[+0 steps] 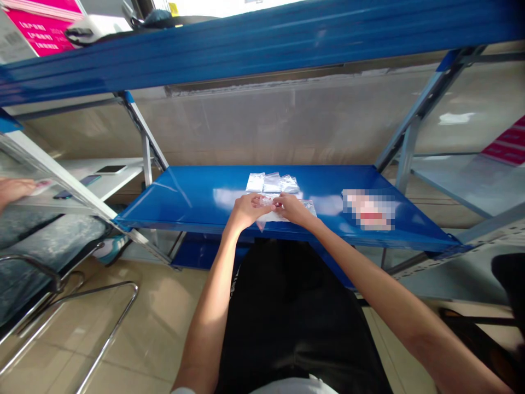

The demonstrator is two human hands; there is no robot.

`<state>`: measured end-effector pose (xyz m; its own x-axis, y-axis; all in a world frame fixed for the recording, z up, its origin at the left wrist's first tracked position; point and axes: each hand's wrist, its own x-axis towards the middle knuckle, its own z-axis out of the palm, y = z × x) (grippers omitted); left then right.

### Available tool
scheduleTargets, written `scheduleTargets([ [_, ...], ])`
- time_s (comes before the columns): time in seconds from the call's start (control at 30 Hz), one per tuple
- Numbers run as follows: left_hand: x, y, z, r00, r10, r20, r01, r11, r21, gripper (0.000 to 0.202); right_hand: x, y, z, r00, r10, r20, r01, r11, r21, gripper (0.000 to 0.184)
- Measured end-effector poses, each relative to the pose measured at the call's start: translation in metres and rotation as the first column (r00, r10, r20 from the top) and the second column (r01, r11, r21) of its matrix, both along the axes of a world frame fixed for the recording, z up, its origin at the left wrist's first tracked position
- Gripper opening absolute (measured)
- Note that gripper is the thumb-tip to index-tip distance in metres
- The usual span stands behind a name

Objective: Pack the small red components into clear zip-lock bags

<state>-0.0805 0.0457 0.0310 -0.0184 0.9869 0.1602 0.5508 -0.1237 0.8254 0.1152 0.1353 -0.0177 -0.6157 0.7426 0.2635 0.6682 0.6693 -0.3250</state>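
While both bare hands work at the front edge of the glossy blue steel shelf (192, 197), the operation in hand appears to be the handling of a crumpled transparent plastic bag (270, 217), which lies near the middle of that edge, partly beneath the hands. Judged from the hand positions, the current step is manipulation of the upper part of the bag, and the next move calls for a steady pinch so that the thin film does not slip. The left hand (246, 211) is nearly closed, its fingers (260, 201) curled inward on the film. The right hand (293, 210) is also nearly closed, its fingers (283, 200) meeting those of the left hand around a small red item (278, 204); whether this item lies inside the bag cannot be determined. The film is wrinkled and reflective, and its lower corner reaches the shelf's front edge. Toward the rear edge lie three small flat transparent bags (271, 183), side by side. Near the right end of the shelf lies a pixelated pink-and-white object (369, 209). Beyond the left end, a co-worker's hand (14, 190) is visible.
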Motion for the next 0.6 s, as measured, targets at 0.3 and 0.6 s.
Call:
scheduleTargets([
  [0.3,0.001,-0.004,0.004,1.0,-0.025,-0.017,0.025,1.0,0.003,0.052,0.001,-0.008,0.015,0.977,-0.007,-0.215,0.006,1.0,-0.004,0.019],
  [0.6,0.003,-0.005,0.005,0.993,-0.113,-0.03,0.116,0.988,0.106,0.052,0.004,-0.02,0.059,0.893,0.159,-0.421,-0.228,0.966,-0.121,0.026],
])
